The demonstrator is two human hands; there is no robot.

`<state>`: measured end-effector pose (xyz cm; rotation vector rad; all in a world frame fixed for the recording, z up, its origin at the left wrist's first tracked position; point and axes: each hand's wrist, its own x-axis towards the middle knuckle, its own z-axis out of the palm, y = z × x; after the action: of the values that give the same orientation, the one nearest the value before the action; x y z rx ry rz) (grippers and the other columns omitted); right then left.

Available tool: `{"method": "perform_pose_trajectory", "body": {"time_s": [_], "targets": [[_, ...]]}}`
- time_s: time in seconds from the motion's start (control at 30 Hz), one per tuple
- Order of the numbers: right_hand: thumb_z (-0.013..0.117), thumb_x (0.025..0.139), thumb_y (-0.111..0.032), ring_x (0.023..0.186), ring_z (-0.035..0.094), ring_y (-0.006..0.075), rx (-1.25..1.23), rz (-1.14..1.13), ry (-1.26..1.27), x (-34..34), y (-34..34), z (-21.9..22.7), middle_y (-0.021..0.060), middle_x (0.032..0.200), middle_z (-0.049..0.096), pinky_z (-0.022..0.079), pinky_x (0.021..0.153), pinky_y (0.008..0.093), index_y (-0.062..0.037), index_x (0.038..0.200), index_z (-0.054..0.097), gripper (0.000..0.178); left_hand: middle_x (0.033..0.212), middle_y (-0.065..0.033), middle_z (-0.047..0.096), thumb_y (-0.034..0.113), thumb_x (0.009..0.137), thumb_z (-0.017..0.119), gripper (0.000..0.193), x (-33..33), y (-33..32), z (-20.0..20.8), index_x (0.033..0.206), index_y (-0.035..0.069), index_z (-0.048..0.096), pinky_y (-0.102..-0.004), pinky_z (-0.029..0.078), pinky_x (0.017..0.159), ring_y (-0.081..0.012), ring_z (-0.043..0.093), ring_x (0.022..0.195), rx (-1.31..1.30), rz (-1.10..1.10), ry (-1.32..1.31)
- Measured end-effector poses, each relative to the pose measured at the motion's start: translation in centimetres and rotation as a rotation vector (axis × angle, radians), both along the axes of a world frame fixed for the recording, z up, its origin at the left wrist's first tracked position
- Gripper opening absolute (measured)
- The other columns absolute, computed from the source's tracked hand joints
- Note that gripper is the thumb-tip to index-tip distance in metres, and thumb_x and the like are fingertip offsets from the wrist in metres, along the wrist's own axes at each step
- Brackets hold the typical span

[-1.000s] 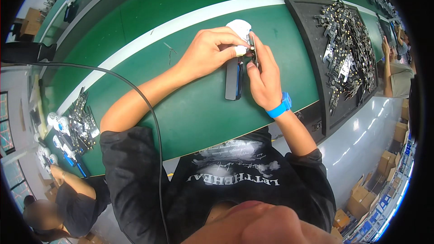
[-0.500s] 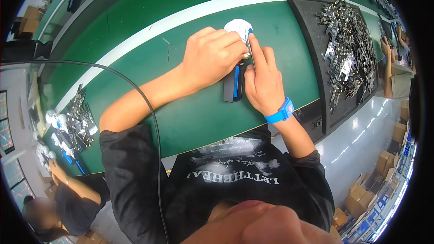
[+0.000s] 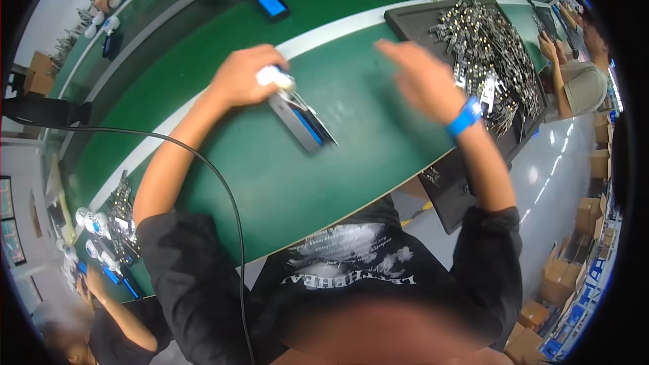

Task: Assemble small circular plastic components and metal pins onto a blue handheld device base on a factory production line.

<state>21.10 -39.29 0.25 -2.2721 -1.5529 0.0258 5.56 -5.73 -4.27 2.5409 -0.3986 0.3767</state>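
My left hand point(image 3: 249, 76) is closed round the white rounded head point(image 3: 274, 77) of a handheld device. Its dark grey, bar-shaped body point(image 3: 302, 125) with a blue strip slants down to the right over the green table, and thin wires or strips show beside the head. My right hand point(image 3: 426, 84), wearing a blue wristwatch point(image 3: 465, 116), is apart from the device and blurred. Its index finger is stretched out and nothing shows in it. Nearest to it is a black tray point(image 3: 412, 15) heaped with small dark and metallic strip-like parts point(image 3: 487, 61).
Across the white rail stands a similar white-headed device point(image 3: 270, 1) with a blue screen. More devices and parts point(image 3: 108, 230) lie at the left, by a co-worker's hand point(image 3: 94, 284). A black cable point(image 3: 203, 152) hangs across the view. Another person point(image 3: 578, 84) works beyond the tray.
Both hands were together at the device; now they are apart. My left hand has carried the device left and tilted it. My right hand has let go and moved right, towards the tray.
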Motion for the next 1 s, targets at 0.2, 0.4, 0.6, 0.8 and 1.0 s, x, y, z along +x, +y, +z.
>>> {"method": "perform_pose_trajectory", "body": {"time_s": [0.2, 0.4, 0.6, 0.8, 1.0], "targets": [[0.061, 0.084, 0.0, 0.141, 0.044, 0.035, -0.391, -0.311, -0.621, 16.5, -6.9, -2.7, 0.0155, 0.147, 0.05, 0.045, 0.109, 0.0464, -0.0078, 0.14, 0.055, 0.057, 0.104, -0.0171, 0.073, 0.037, 0.094, 0.065, 0.038, 0.7, 19.7, -0.9, 0.11, 0.004, 0.071, -0.039, 0.056, 0.073, -0.0306, 0.071, 0.084, -0.166, 0.981, 0.079], [0.067, 0.082, -0.002, 0.142, 0.042, 0.0356, -0.363, -0.127, -0.388, 19.4, -6.4, -2.2, 0.015, 0.148, 0.048, 0.041, 0.113, 0.0483, -0.0057, 0.135, 0.057, 0.054, 0.101, -0.0196, 0.07, 0.057, 0.094, 0.062, 0.067, 4.0, 26.5, -1.7, 0.125, -0.002, 0.063, -0.041, 0.057, 0.075, -0.0296, 0.07, 0.099, -0.845, 1.117, -0.179], [0.07, 0.079, 0.003, 0.14, 0.044, 0.036, -0.399, -0.092, -0.365, 18.8, -5.4, -1.3, 0.0151, 0.142, 0.054, 0.04, 0.114, 0.0484, -0.004, 0.133, 0.056, 0.056, 0.115, -0.0273, 0.071, 0.05, 0.091, 0.065, 0.053, 11.4, 13.6, -3.8, 0.104, 0.0, 0.076, -0.0453, 0.055, 0.087, -0.0363, 0.072, 0.104, 0.082, 1.067, 0.227], [0.063, 0.091, 0.0, 0.13, 0.054, 0.032, 0.008, 0.007, -0.243, 18.2, -6.2, -0.8, 0.0136, 0.127, 0.061, 0.044, 0.108, 0.0426, -0.0026, 0.135, 0.054, 0.045, 0.099, -0.0216, 0.076, 0.03, 0.088, 0.071, 0.037, 9.7, 7.4, -3.6, 0.108, -0.001, 0.075, -0.0402, 0.056, 0.084, -0.0322, 0.074, 0.093, -0.495, 0.853, 0.035], [0.044, 0.106, -0.022, 0.088, 0.061, 0.0166, 0.631, -0.111, 0.746, 4.3, -1.5, -2.5, 0.0057, 0.099, 0.056, 0.049, 0.081, 0.0302, 0.0015, 0.141, 0.051, 0.042, 0.1, -0.0181, 0.076, 0.022, 0.087, 0.072, 0.033, 3.5, -4.8, -3.0, 0.11, -0.002, 0.073, -0.0362, 0.057, 0.078, -0.0263, 0.074, 0.087, -0.627, 0.521, 0.067]]}}
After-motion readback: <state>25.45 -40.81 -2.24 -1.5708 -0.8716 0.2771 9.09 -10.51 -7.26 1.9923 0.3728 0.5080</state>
